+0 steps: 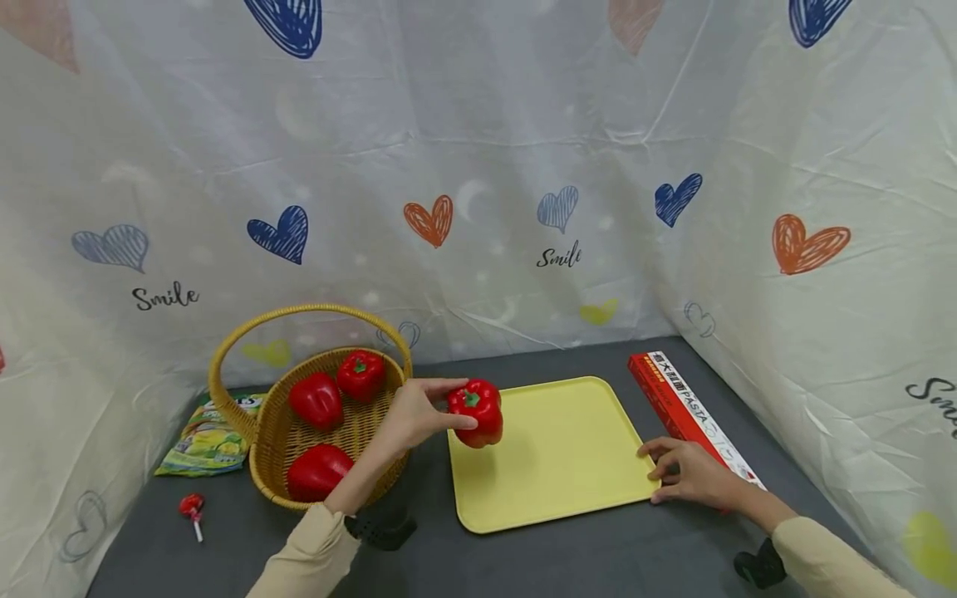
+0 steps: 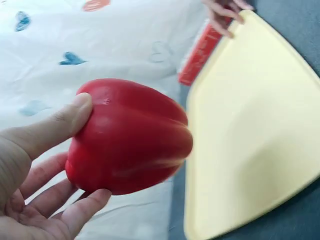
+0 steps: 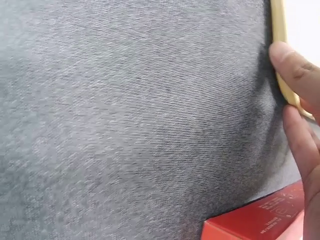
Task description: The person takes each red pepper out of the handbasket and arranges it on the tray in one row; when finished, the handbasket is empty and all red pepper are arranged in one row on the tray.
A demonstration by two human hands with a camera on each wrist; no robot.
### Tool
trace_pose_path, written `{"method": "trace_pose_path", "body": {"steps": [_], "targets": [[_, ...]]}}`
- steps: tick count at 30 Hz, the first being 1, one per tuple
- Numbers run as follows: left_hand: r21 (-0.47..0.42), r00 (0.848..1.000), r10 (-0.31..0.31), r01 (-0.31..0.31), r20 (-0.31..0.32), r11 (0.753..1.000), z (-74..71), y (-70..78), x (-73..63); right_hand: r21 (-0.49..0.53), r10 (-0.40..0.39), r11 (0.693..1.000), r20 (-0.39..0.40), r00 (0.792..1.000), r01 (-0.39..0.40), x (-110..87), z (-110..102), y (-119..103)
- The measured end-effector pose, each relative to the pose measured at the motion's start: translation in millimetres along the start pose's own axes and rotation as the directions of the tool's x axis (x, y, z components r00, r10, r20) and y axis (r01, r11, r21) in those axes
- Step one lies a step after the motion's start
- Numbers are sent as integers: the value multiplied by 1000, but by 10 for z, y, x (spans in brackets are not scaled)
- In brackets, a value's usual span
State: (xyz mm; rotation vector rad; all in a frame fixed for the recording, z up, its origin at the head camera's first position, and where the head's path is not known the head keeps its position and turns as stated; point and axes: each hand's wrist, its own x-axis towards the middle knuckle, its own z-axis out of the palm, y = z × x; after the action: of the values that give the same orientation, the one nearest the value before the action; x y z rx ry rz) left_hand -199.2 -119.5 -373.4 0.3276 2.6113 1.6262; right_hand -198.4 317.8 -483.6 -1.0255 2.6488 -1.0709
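Note:
A red bell pepper (image 1: pixel 476 413) with a green stem is held between the thumb and fingers of my left hand (image 1: pixel 419 418), above the left edge of a yellow tray (image 1: pixel 553 448). The left wrist view shows the pepper (image 2: pixel 127 137) up close, thumb on one side and fingertips on the other. At the tray's front right corner, my right hand (image 1: pixel 691 475) grips the rim with thumb and fingers. In the right wrist view its thumb (image 3: pixel 295 67) lies against the tray edge (image 3: pixel 279 25).
Left of the tray stands a wicker basket (image 1: pixel 272 415) with a tall handle and three red peppers inside. A green snack bag (image 1: pixel 209 440) and a red lollipop (image 1: pixel 192 505) lie beyond it. A red pasta box (image 1: pixel 695 415) lies right of the tray, close to my right hand.

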Motion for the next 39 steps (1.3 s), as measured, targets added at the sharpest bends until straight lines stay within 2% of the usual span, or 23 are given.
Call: {"method": "trace_pose_path", "body": {"steps": [2, 6, 12, 15, 21, 31, 39], "targets": [[-12, 1000, 12, -12, 15, 1000, 141, -43, 93, 9, 19, 1000, 8, 1000, -19, 0, -1, -2], [28, 1000, 17, -17, 11, 999, 375, -133, 313, 16, 50, 999, 16, 999, -50, -1, -5, 1], [36, 999, 47, -48, 14, 998, 602, -263, 675, 30, 38, 999, -10, 999, -38, -12, -5, 28], [27, 997, 72, -72, 29, 997, 700, -301, 809, 37, 38, 999, -20, 999, -38, -19, -2, 34], [7, 996, 80, -80, 43, 997, 920, -307, 982, 49, 19, 999, -18, 1000, -18, -9, 17, 31], [1, 991, 126, -126, 37, 992, 1328, -169, 1266, 32, 49, 998, -12, 999, -48, 23, -15, 13], [51, 992, 116, -118, 48, 992, 1616, -155, 1359, 38, 48, 998, 3, 999, -48, 1, -8, 26]]}}
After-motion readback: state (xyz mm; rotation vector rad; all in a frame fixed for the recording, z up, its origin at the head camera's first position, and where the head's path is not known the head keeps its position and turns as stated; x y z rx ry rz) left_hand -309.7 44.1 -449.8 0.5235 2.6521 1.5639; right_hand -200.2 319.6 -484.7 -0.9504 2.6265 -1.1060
